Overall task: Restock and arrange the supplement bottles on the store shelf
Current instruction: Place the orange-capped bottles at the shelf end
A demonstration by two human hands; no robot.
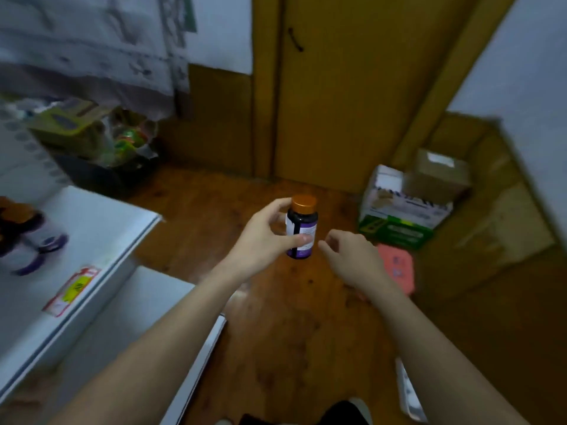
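Left grip (264, 240) clamped around upright supplement bottle (301, 228), right grip (349, 256) loosely curled, empty, just beside.

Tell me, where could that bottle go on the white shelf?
The white shelf is bare between the blurred bottles at its far left and its right corner. The left hand holds the bottle. The floor by the boxes is crowded.

floor (276, 317) – wood boards showing reddish-brown | door (337, 87) – yellow-brown, standing closed | walls (521, 72) – looking pale | white cabinet (101, 228) sitting left | light staying dim
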